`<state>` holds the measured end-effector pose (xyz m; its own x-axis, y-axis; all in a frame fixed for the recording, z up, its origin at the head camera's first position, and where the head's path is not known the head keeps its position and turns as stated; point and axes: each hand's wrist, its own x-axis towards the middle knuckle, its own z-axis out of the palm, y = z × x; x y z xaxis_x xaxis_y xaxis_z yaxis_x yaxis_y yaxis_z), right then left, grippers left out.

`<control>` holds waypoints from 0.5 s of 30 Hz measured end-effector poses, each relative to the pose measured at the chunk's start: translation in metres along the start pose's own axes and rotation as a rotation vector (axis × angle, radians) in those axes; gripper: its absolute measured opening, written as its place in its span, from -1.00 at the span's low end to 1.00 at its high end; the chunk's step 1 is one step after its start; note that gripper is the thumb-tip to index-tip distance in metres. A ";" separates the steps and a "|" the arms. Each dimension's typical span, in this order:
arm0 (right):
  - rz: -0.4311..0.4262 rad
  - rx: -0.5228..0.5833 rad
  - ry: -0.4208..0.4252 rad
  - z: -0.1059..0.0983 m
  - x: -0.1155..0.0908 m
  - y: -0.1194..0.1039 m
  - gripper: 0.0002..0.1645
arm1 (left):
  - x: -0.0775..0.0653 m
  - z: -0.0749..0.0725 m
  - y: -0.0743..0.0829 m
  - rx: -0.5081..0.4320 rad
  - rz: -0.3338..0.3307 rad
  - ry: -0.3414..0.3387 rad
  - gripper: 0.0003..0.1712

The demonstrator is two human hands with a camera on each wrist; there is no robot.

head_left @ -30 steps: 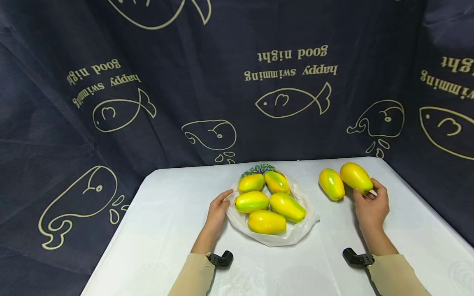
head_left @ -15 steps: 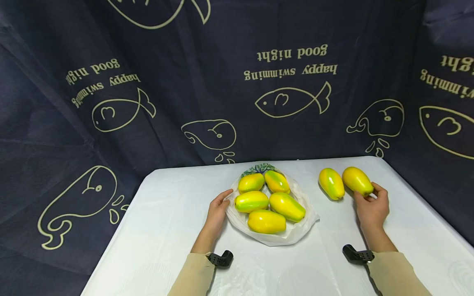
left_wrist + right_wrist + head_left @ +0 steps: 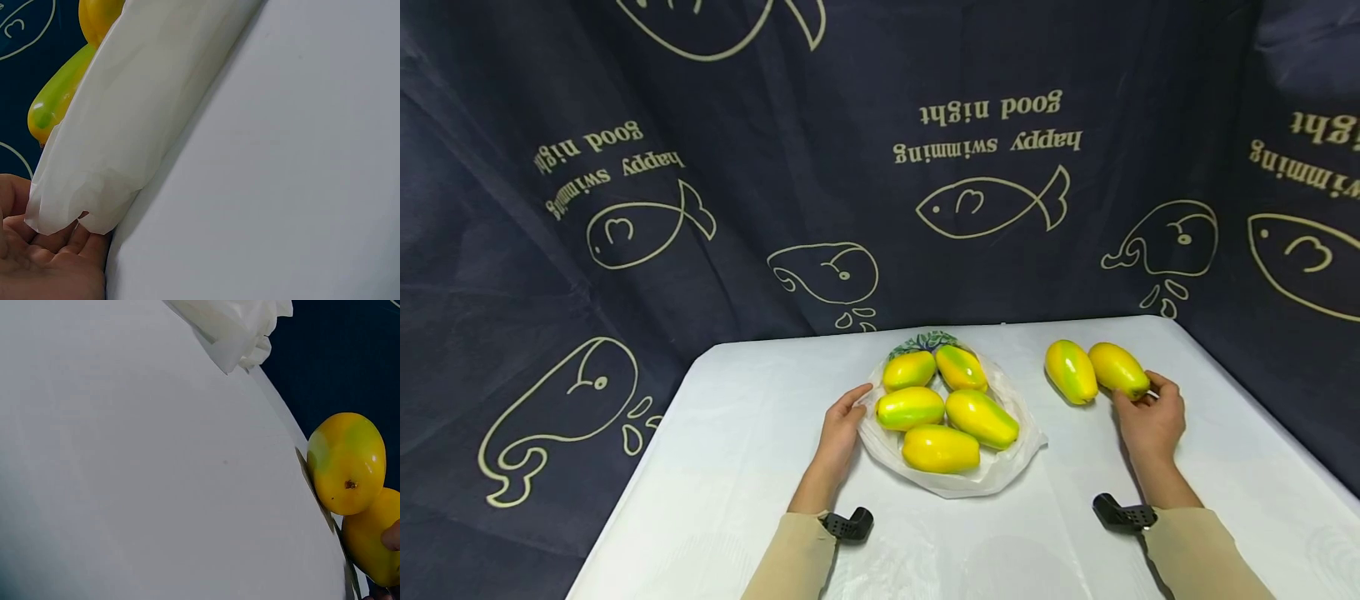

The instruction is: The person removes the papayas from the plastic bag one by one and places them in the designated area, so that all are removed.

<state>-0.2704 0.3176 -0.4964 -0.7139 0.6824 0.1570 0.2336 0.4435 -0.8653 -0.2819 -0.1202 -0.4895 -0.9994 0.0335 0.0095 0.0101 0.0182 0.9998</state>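
Note:
In the head view, my left hand [image 3: 838,432] holds the left rim of a white plastic bag [image 3: 957,486] with its mouth spread wide. The left wrist view has the bag's edge [image 3: 119,156] between thumb and fingers. Several yellow-green papayas [image 3: 942,449] lie in the bag. To the right, my right hand [image 3: 1153,423] grips the near end of another papaya [image 3: 1116,367], its thumb on the left side. A further papaya [image 3: 1071,372] lies right beside that one. The right wrist view catches only fingertips [image 3: 392,537] against the gripped papaya.
A white-covered table [image 3: 715,467] carries everything. Dark blue fabric [image 3: 865,167] with fish and whale drawings hangs behind it and at the sides. Each wrist wears a black strap with a camera, such as the left wrist camera [image 3: 850,525].
The papaya in my right hand has come down and slightly left, now close against the papaya beside it. My left hand and the bag have stayed in place.

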 end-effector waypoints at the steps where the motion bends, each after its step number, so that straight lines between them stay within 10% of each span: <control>1: 0.000 -0.003 -0.001 0.000 -0.001 0.000 -0.24 | 0.000 0.000 0.000 0.001 -0.002 0.000 -0.51; 15: -0.055 -0.035 -0.046 0.000 -0.001 0.001 -0.18 | 0.002 0.000 -0.004 0.003 0.004 -0.006 -0.51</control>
<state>-0.2693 0.3175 -0.4968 -0.7556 0.6294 0.1814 0.2156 0.5005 -0.8384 -0.2842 -0.1200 -0.4933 -0.9991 0.0393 0.0131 0.0139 0.0210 0.9997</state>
